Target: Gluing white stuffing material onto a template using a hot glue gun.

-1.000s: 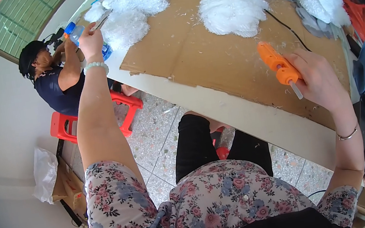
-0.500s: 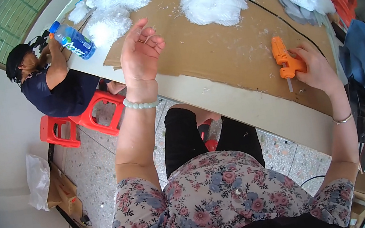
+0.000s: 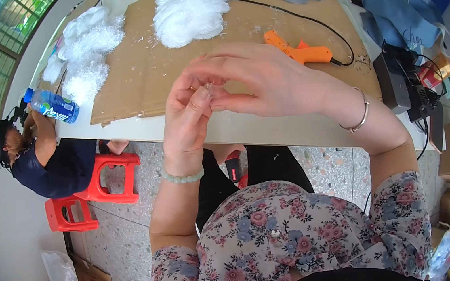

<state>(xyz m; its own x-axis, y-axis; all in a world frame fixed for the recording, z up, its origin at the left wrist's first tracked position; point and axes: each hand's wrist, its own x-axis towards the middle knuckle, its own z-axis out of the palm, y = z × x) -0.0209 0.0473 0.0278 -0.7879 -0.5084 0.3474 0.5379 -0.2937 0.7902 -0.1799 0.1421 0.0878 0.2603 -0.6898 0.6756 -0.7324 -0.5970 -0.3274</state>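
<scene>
The left hand [image 3: 181, 115] and right hand [image 3: 271, 78] meet; from here I can't tell either's grip. An orange glue gun [image 3: 314, 55] lies at their two o'clock.

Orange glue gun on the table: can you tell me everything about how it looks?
The glue gun looks like orange plastic, with a barrel, a small trigger and a handle. It lies on its side on brown cardboard, and a black cord curves from the handle's end. Nobody is gripping it.

White lettering [image 3: 62, 110] stands on the bottle [image 3: 50, 104], dark script [image 3: 412, 36] on the blue bag [image 3: 398, 8].
</scene>
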